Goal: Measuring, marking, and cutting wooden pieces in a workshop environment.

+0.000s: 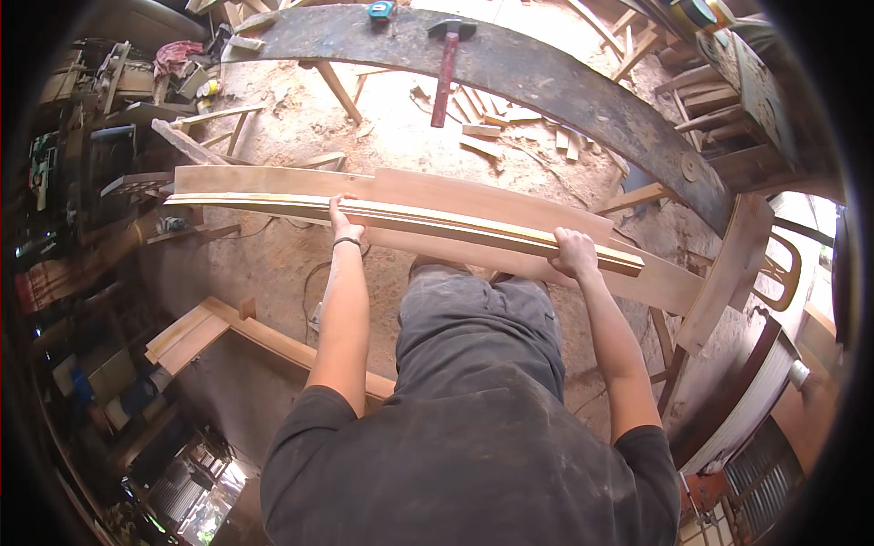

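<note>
A bundle of long, narrow wooden strips (455, 224) lies crosswise in front of me, its left end reaching past my left hand. My left hand (343, 221) is closed round the strips left of their middle, and a dark band circles that wrist. Close to their right end, my right hand (575, 253) grips the same bundle with curled fingers. Just beyond and partly beneath the strips are wide pale boards (492, 194); whether the strips rest on them or are held above, I cannot tell.
A dark, worn plank bench (564, 77) arcs across the far side, bearing a hammer (446, 68) and a teal tape measure (381, 11). Wood offcuts (481, 129) litter the dusty floor. At right are an upright board (728, 273) and a saw handle (790, 273); a wooden frame (273, 341) lies left.
</note>
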A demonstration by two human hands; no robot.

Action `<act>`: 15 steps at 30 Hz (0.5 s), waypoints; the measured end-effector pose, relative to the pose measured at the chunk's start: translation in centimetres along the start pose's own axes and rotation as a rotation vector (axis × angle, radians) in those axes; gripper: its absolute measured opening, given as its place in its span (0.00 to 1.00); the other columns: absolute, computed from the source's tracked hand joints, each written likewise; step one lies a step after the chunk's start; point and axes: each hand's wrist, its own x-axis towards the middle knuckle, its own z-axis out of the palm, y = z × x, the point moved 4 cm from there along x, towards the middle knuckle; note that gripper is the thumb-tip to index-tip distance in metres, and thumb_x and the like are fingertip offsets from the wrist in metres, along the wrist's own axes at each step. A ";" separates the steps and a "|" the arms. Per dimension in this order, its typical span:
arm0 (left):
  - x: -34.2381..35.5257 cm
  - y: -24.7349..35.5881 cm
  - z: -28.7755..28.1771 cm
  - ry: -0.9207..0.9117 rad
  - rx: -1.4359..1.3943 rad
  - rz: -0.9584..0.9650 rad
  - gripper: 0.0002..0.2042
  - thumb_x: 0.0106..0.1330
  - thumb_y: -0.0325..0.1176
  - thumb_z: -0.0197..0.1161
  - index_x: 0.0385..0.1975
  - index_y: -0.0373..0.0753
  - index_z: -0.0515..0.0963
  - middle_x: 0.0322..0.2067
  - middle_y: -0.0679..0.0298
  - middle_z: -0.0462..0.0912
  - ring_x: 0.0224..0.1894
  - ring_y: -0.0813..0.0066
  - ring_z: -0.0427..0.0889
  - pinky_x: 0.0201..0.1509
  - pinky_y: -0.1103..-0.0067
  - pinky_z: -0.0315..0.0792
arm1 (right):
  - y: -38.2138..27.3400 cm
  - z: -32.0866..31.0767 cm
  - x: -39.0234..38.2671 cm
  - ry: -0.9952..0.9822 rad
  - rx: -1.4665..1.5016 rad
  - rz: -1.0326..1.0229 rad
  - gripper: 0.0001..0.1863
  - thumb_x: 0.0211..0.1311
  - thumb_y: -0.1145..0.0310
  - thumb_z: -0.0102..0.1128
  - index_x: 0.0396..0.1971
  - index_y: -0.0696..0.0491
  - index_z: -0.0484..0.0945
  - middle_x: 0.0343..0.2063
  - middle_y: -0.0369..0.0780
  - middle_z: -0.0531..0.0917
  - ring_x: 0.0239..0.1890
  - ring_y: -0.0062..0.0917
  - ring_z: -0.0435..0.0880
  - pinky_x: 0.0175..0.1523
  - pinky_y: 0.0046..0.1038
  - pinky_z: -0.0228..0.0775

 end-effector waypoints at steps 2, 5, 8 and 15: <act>1.0 0.1 -0.4 0.013 0.108 -0.064 0.09 0.53 0.40 0.62 0.29 0.46 0.74 0.28 0.69 0.79 0.33 0.73 0.78 0.41 0.72 0.75 | -0.6 0.1 0.3 -0.007 0.002 0.006 0.15 0.41 0.65 0.64 0.30 0.52 0.72 0.32 0.42 0.81 0.40 0.36 0.80 0.46 0.36 0.72; 2.1 0.3 -1.3 0.063 0.152 -0.114 0.11 0.54 0.40 0.62 0.33 0.43 0.74 0.31 0.66 0.79 0.36 0.70 0.79 0.43 0.70 0.75 | -1.0 0.8 0.8 -0.014 -0.005 0.012 0.15 0.41 0.65 0.64 0.31 0.52 0.71 0.33 0.43 0.80 0.41 0.37 0.80 0.46 0.37 0.71; 1.6 0.8 -1.8 0.147 0.212 -0.129 0.18 0.53 0.39 0.64 0.41 0.38 0.70 0.34 0.62 0.78 0.36 0.64 0.78 0.46 0.68 0.74 | -1.1 1.8 1.3 -0.017 -0.019 0.013 0.16 0.40 0.65 0.64 0.31 0.52 0.71 0.33 0.43 0.80 0.41 0.38 0.80 0.46 0.38 0.71; -12.4 -2.3 8.8 -0.384 1.608 1.173 0.37 0.48 0.39 0.70 0.59 0.38 0.61 0.56 0.48 0.66 0.62 0.51 0.62 0.64 0.61 0.60 | -0.4 2.1 0.9 -0.072 -0.001 0.091 0.21 0.37 0.65 0.70 0.35 0.52 0.72 0.36 0.43 0.81 0.44 0.37 0.80 0.49 0.38 0.72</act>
